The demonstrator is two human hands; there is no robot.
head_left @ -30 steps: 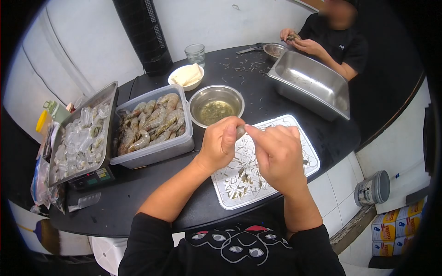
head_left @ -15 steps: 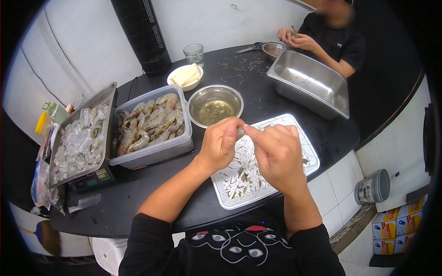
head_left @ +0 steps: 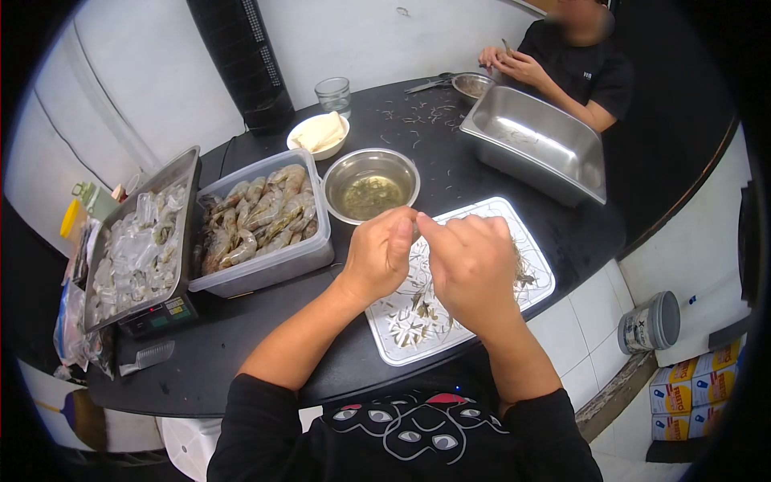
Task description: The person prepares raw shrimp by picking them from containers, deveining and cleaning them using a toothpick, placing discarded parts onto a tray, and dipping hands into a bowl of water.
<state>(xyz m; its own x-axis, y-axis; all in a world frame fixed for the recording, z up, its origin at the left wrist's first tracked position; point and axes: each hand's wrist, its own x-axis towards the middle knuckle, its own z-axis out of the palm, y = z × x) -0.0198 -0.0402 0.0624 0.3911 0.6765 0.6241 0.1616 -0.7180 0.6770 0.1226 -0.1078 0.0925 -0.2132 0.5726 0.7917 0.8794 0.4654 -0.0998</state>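
Observation:
My left hand (head_left: 381, 251) is closed around a shrimp (head_left: 416, 230), of which only a small greyish part shows between my hands. My right hand (head_left: 468, 269) meets it there, thumb and index tip at the shrimp and the other fingers curled in; what they pinch is hidden. Both hands are over a white tray (head_left: 385, 350) strewn with thin whiskers, legs and shell bits. Behind them stands a steel bowl (head_left: 411, 193) of cloudy water with greenish scraps. To the left, a clear plastic tub (head_left: 269, 269) is heaped with whole grey shrimp (head_left: 273, 201).
A metal pan (head_left: 193, 173) of ice and shrimp rests on a scale (head_left: 165, 315), near a comb-like plastic piece (head_left: 148, 356). Further back are a white bowl (head_left: 321, 151) with a cloth, a glass (head_left: 334, 96), and a deep steel pan (head_left: 554, 189). Across the table a co-worker (head_left: 578, 72) handles a shrimp.
My right hand has shifted slightly left and closer to my left hand, covering more of the shrimp. The whole view has moved a little. The co-worker still handles a shrimp.

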